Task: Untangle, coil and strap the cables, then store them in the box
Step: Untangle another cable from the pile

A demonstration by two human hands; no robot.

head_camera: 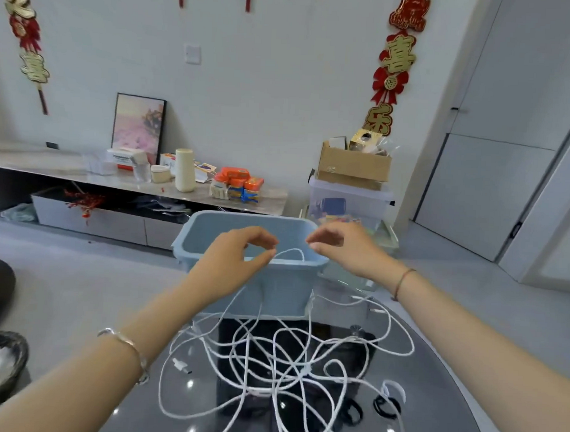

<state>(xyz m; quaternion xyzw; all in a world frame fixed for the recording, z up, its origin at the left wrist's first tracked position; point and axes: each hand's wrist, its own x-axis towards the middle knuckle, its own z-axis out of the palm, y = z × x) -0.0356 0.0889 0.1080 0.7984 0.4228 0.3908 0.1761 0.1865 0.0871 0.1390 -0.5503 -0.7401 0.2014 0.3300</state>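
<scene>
Spotter: Progress, early stage. Your left hand point(240, 254) pinches one white strand point(290, 249) between thumb and fingertip, raised over the near rim of the blue box point(284, 290). A short arc of that strand runs from the pinch toward your right hand point(337, 246).

Logger: Right hand gripping it too?

Spotter: Can't tell. Its fingers curl toward the thumb just beside the arc's far end, but no contact shows.

Logger: And the rest of the cables point(272, 360)?

Spotter: Below your hands and nearer to you, spread on the dark tabletop point(441, 415) as one loose knot of crossing loops. A few strands rise from it toward your left-hand pinch. One connector point(181, 366) lies free near your left wrist, on the inner side.

Logger: Anything coiled, strapped, boxed?

Spotter: No coil shows anywhere. Black loops point(387, 406), likely the straps, lie unused on the tabletop beside your right forearm. In the box, beyond your hands, no stored cable shows in the part in view, only that arc hanging over it.

Logger: Judgement, then: you're at the first step, picking a single cable out of the knot. Freeing each cable, coiling, strapping and boxing are all left to do, which is nearly the whole job.
</scene>
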